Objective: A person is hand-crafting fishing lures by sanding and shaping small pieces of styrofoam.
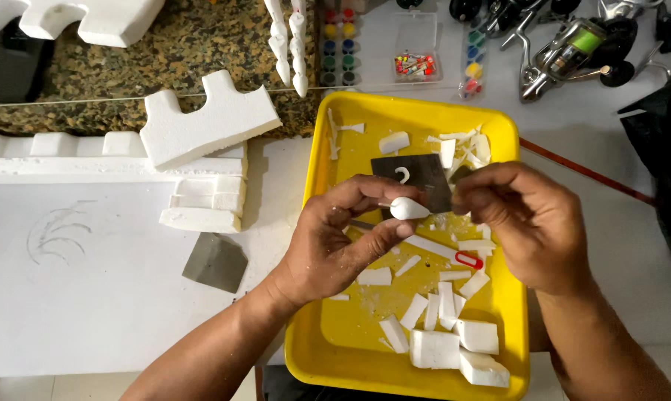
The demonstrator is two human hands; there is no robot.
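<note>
Above the yellow tray [317,223], the left hand [335,245] pinched a white foam piece [408,209] (teardrop-shaped) while the right hand [532,223] pressed dark sandpaper [424,178] against it.

Both hands [335,238] [525,219] over yellow tray [317,327], left pinching white foam teardrop [408,209], right's grip unclear.

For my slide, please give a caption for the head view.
Left hand holds a white foam piece; right hand pinches sandpaper over a yellow tray.
</note>
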